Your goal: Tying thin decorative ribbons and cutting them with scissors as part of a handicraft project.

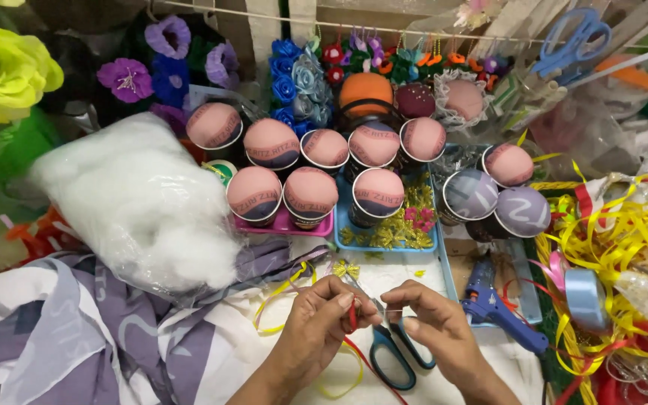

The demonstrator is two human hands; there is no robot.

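The fingers of the left hand point(322, 319) pinch a thin red ribbon point(352, 315), and the right hand point(433, 322) pinches its other end, just above the blue scissors point(393, 352) near the counter's front edge. The ribbon could slip out (it is very thin). The sharp scissors could poke a hand.

Landmark: blue tray point(341, 225). On it, gold bows point(395, 232). Left of it: pink tray point(286, 223), white stuffing point(140, 199). Right: blue glue gun point(496, 304), yellow ribbons point(624, 225). Below: teal-handled scissors point(391, 360), red ribbon point(352, 316). Behind: orange ball point(366, 90).
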